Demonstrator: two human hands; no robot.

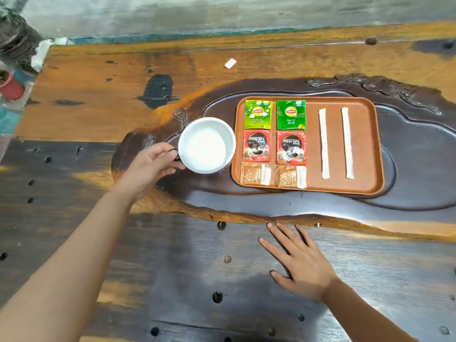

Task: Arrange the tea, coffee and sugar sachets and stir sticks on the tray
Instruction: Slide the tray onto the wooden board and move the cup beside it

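Observation:
A brown tray (370, 144) lies on the dark carved slab. On its left side sit two green tea sachets (258, 115) (291, 115), below them two red coffee sachets (257, 146) (292, 148), and at the front two brown sugar sachets (255, 174) (290, 176). Two white wrapped stir sticks (324, 143) (347, 143) lie upright and parallel to the right of them. My left hand (150, 166) grips the handle of a white cup (206, 145) standing just left of the tray. My right hand (298, 261) rests flat on the table in front, fingers spread.
The carved dark wooden slab (407, 188) sits on a worn wooden table (98, 95) with several holes. A small white scrap (230, 63) lies behind the slab. A red pot (9, 85) stands past the table's far left edge.

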